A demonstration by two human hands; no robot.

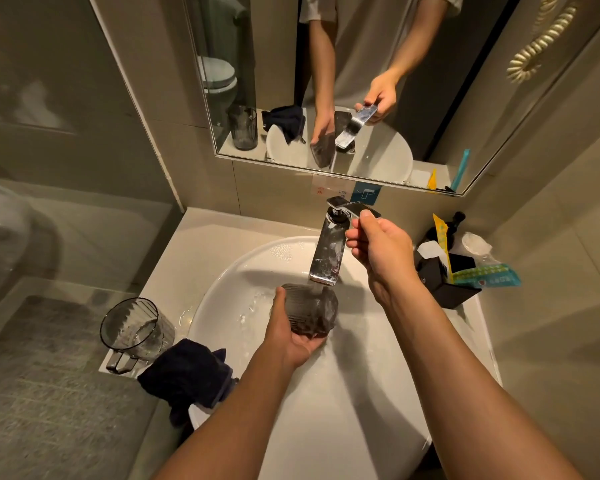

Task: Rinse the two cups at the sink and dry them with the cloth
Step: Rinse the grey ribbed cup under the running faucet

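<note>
My left hand (291, 336) grips a ribbed smoky-grey cup (310, 308) lying sideways under the chrome tap (326, 252), and water runs from the spout onto it over the white sink (378, 393). My right hand (378, 247) pinches the tap's flat lever (352, 206) between thumb and fingers. A second ribbed grey cup (134, 329) stands upright on the counter left of the basin, with some water in it. The dark navy cloth (187, 374) lies bunched over the basin's left rim, right beside that cup.
A black holder (444, 271) with packets and a yellow sachet sits on the counter right of the tap. The mirror (343, 81) hangs on the wall behind the sink. A glass partition (49, 168) closes off the left side.
</note>
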